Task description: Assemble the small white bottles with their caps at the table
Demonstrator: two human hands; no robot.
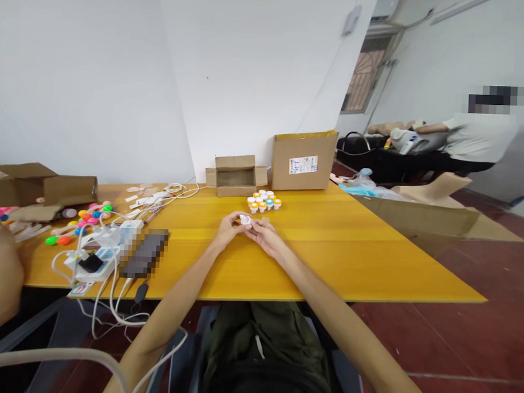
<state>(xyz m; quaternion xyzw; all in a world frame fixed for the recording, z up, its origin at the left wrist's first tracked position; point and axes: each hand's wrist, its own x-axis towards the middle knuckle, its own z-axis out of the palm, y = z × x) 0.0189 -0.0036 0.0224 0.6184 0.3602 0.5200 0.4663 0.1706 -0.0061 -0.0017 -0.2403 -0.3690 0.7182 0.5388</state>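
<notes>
In the head view, a small white round plastic piece [245, 219] is held over the table between my two hands. The fingers of my left hand [229, 228] are curled round its left side. My right hand [264, 237] pinches at its right edge, thumb and fingertips close together. Just beyond my hands stands a tight cluster of small white pieces [264, 198] with orange rims, one of them teal. The held piece is too small to name more exactly.
An open small carton [236, 175] and a taller labelled carton [304, 161] stand at the table's back. On the left lie power strips [97, 262] with cables, a dark phone-like device [145, 254], coloured balls [89, 216] and another carton [71, 190]. Someone's blurred arm [1, 273] reaches in at left; another person [479, 138] sits far right.
</notes>
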